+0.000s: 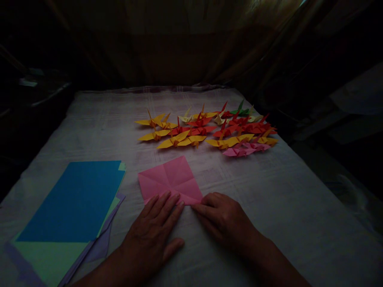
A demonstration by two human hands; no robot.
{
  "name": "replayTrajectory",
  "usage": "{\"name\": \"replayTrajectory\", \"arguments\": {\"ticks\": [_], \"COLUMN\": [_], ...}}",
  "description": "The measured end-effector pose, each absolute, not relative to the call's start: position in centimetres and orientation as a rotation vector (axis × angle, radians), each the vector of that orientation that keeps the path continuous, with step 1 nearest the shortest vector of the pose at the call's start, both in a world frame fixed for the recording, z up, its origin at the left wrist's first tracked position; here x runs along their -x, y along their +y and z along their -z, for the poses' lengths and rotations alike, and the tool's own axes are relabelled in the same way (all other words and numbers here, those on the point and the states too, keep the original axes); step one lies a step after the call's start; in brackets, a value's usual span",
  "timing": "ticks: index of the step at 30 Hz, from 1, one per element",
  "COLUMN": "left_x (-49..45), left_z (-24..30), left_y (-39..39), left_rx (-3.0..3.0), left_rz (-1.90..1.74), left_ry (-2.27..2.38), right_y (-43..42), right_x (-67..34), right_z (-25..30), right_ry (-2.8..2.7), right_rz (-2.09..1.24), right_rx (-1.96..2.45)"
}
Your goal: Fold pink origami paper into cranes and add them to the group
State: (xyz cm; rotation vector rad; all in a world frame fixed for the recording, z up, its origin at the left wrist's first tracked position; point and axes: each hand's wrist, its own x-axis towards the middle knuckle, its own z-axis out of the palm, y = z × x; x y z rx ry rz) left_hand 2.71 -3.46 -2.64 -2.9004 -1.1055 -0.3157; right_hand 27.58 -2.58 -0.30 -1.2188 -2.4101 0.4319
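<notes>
A pink origami paper [172, 175] with crossing crease lines lies flat on the cloth in front of me. My left hand [160, 223] rests on its near edge, fingers stretched out and flat, thumb apart. At the paper's near right corner, my right hand [223, 215] has its fingers curled and pinched together on the corner. Beyond the paper stand several folded paper cranes: yellow cranes [173, 140], red cranes [202, 121], pink cranes [247, 149], a green crane [241, 110] and some cream ones.
To the left lies a stack of coloured sheets, a blue sheet [74, 199] on top of pale green [49, 255] and purple ones. A pale checked cloth [113, 123] covers the table, and a curtain [167, 52] hangs behind it. The room is dim.
</notes>
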Motion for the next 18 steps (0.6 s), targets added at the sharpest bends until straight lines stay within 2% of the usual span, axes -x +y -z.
{"name": "replayTrajectory", "arguments": {"ticks": [18], "left_x": [-2.86], "left_z": [2.05], "left_y": [-3.54], "left_rx": [2.969], "left_rz": [0.136], "left_ry": [-1.173], "right_y": [-2.53], "right_x": [-27.93], "right_z": [0.71], "right_ry": [-2.406], "right_rz": [-0.475], "right_rx": [1.225]}}
